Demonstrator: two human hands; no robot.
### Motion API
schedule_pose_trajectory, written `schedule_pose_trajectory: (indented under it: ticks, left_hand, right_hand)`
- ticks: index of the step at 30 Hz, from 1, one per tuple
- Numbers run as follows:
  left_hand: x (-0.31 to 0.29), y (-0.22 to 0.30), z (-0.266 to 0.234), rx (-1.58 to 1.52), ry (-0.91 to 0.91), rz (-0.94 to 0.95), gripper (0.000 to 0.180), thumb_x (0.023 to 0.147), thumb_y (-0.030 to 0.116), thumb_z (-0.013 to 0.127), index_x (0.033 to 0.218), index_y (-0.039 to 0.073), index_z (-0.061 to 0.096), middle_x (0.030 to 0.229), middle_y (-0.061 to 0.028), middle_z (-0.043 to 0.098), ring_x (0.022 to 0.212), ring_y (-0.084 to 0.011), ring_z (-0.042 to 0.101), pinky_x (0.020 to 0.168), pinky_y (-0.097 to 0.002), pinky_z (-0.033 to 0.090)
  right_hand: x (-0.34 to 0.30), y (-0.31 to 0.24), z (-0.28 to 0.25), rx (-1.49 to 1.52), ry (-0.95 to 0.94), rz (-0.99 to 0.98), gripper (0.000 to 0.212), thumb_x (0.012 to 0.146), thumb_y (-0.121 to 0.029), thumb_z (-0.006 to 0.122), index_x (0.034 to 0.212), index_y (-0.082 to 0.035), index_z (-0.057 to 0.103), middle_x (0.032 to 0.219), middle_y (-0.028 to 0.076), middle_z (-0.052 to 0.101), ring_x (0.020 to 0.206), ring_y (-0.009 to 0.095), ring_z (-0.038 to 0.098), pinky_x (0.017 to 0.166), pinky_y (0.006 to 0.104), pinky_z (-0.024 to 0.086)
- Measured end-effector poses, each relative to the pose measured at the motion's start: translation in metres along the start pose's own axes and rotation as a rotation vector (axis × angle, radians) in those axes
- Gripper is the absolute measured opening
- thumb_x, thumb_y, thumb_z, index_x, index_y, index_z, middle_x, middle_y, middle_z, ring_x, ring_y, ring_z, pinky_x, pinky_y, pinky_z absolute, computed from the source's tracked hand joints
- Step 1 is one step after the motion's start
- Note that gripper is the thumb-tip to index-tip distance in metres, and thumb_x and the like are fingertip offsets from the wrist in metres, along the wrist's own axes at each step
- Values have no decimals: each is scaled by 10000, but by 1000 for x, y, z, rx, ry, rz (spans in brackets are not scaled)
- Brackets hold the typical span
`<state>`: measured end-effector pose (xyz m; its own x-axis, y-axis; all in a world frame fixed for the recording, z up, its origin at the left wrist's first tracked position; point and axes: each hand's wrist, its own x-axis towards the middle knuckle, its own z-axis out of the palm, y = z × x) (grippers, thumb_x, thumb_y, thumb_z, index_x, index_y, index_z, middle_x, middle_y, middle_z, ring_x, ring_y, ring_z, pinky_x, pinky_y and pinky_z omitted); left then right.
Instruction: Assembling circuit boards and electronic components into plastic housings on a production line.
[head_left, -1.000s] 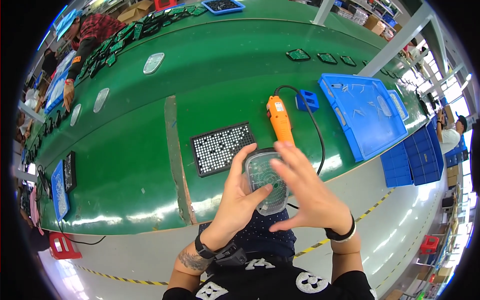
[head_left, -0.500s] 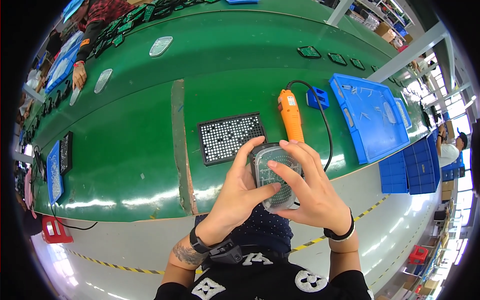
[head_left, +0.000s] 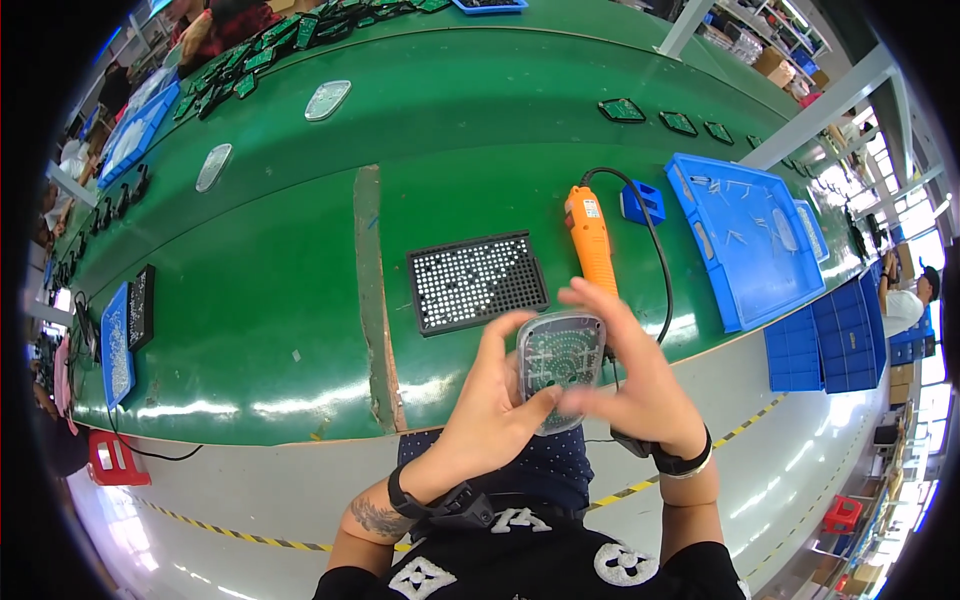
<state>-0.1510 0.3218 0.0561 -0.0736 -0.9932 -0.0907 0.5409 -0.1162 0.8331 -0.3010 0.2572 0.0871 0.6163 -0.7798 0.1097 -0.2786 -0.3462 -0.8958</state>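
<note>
Plastic casing (head_left: 562,345), one, in left grip (head_left: 490,401)

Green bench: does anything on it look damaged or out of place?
Yes: the bench has a worn, grey-brown strip left of the black tray, its edge ragged near the front, unlike the smooth green around it. A small pale scrap also lies alone farther left.

lower left: a red stool (head_left: 108,466). right: blue crates (head_left: 848,340) near a person (head_left: 906,312) in white. floor: yellow-and-black striped tape (head_left: 275,543).
</note>
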Motion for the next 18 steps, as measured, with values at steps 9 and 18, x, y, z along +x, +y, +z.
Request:
schedule_pose_trajectory:
  ticks: [9, 18]
  left_hand:
    - [-18, 1, -13, 604, 4, -41, 384, 795, -33, 539, 1108, 3, 319, 944, -169, 573, 866, -184, 591, 717, -315, 475]
    - [47, 52, -60, 865, -337, -148, 454, 777, 38, 608, 1173, -28, 397, 864, -90, 602, 780, -120, 564, 632, -283, 464]
  right_hand:
    - [13, 20, 11, 368, -9, 257, 139, 800, -24, 637, 910, 44, 586, 764, 51, 628, 695, 36, 566, 562, 187, 456]
    - [19, 23, -5, 256, -17, 271, 230, 807, -7, 613, 1020, 31, 535, 848, 61, 622, 742, 88, 592, 651, 220, 498]
